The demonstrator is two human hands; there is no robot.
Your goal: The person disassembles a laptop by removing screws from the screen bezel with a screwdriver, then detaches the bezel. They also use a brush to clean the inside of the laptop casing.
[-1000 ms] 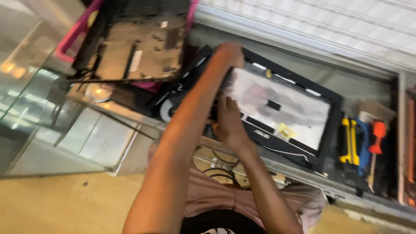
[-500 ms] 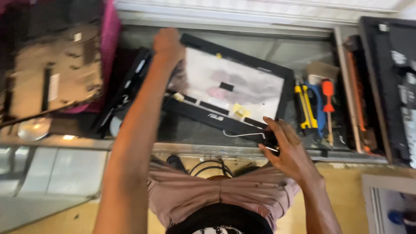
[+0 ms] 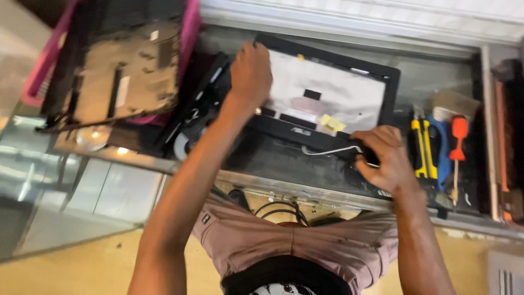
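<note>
Fingers of the left hand [image 3: 250,74] clench the top-left corner of the laptop screen panel [image 3: 327,101], which lies flat on the worktop [image 3: 436,76]; the right hand [image 3: 382,158] grips its lower-right corner beside a white cable [image 3: 327,151].

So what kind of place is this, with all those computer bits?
Probably a small computer repair bench. The hands, left hand and right hand, hold a bare laptop screen panel; an opened laptop base lies in a pink tray, and screwdrivers sit on the right.
</note>
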